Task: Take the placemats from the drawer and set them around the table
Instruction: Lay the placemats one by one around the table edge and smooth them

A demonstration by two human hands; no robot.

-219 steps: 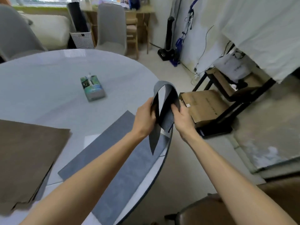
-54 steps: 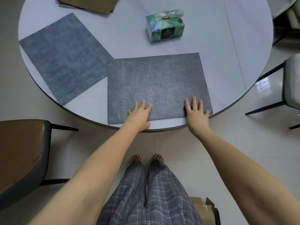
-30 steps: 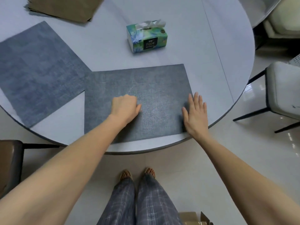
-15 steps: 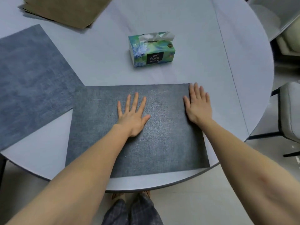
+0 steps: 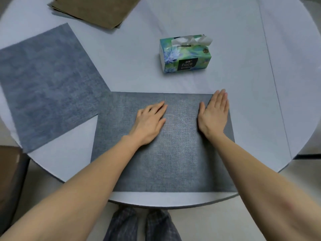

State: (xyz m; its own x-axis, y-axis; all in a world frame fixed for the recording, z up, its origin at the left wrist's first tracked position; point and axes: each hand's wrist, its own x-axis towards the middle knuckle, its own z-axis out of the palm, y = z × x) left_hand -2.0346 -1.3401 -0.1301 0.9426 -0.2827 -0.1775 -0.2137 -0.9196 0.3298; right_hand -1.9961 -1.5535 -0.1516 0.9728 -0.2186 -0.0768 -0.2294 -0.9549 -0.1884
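Both hands flat on the near grey placemat (image 5: 173, 153), low centre of the frame: left hand (image 5: 149, 122) palm down near the mat's middle, fingers straight and close together, pointing toward upper right; right hand (image 5: 214, 115) palm down along the mat's right edge, fingers pressed together and reaching the far right corner. No pinch, no curl, nothing lifted; just pressing and smoothing. Mat lying square to the near rim of the round white table (image 5: 251, 119), a thin strip of bare tabletop showing below its lower edge. A second grey placemat (image 5: 48, 84) at left of the frame, angled, its lower right corner touching or slightly overlapping the near mat's upper left corner; cannot tell which lies on top. A stack of brown placemats (image 5: 97, 9) at upper left, part cut off by the frame, not yet set out. A green tissue box (image 5: 185, 54) upper centre, well apart from the mats. Dark chair (image 5: 10, 180) at lower left edge, plaid trouser legs (image 5: 139, 225) at the bottom. Likely step: flattening this mat at its place before fetching the next. Risks from here: a sideways push with flat palms sliding the mat on the smooth top and skewing it; a pull toward the body carrying the lower edge past the rim; uneven pressure leaving a curled corner; the touching corners dragging the left mat out of line if this one shifts.
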